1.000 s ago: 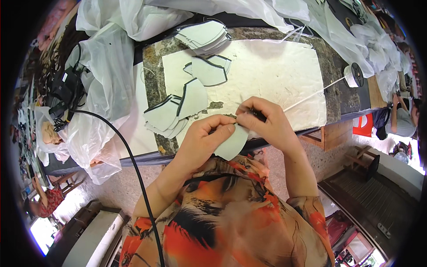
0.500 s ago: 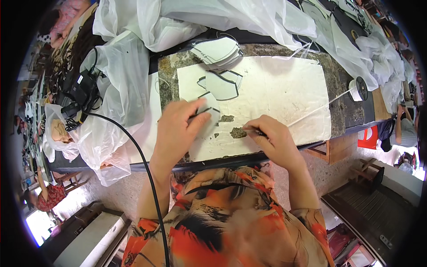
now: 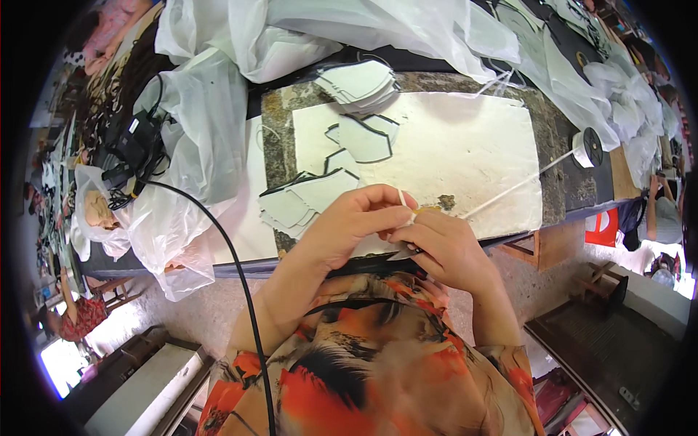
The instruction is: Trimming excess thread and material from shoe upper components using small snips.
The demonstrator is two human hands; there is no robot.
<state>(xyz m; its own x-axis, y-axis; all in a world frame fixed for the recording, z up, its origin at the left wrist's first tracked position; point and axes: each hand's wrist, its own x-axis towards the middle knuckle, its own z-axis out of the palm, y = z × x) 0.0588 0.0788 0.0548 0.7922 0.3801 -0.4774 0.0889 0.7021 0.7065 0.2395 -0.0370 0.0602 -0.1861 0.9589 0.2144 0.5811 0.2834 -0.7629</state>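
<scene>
My left hand (image 3: 349, 221) is closed, pinching the end of a narrow white tape (image 3: 509, 190) between thumb and fingers. My right hand (image 3: 451, 243) meets it at the fingertips, also closed near the tape. Below its fingers juts a small pointed metal blade (image 3: 400, 254); whether it belongs to a knife or scissors I cannot tell. Left of my hands lies a fanned group of white fabric pieces with black edging (image 3: 309, 200). Similar pieces (image 3: 367, 139) lie farther away, below a neat stack (image 3: 358, 83) at the board's far edge.
The tape runs to a spool (image 3: 587, 148) at the right. A worn white sheet (image 3: 472, 138) covers the board. Plastic bags (image 3: 200, 131) heap up at left and behind. A black cable (image 3: 236, 254) hangs past my left arm from a dark device (image 3: 134, 145).
My left hand has let go of a white piece, which now rests with others at left, and moved right to grip the tape. My right hand has shifted slightly nearer me.
</scene>
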